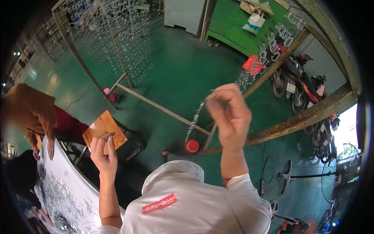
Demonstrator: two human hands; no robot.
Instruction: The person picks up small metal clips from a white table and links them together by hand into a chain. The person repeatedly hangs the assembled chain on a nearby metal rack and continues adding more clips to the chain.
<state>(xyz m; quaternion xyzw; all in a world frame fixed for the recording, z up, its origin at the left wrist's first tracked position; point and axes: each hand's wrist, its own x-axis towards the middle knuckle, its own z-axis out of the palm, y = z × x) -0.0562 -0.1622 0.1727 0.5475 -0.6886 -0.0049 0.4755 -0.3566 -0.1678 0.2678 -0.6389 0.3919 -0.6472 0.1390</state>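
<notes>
My right hand [230,115] is raised ahead of me, blurred, with thumb and fingers curled together at the upper end of a strand of small silvery metal pieces [194,120]. The strand slants down toward a red bucket [191,146] on the floor; exactly how the fingers grip its top is hard to see. Lower and to the left, my left hand [104,151] has its fingers bent and thumb near the index tip. Anything tiny between them cannot be made out. Beneath that hand, apart from it, is a wooden stool top [104,128].
At left, a white table [83,183] bears piled metal pieces [58,199], with a person in brown [31,105] beside it. A beam [307,117] crosses on the right. Many metal strands [117,43] hang from a far frame. Motorbikes [298,84] stand beyond the beam.
</notes>
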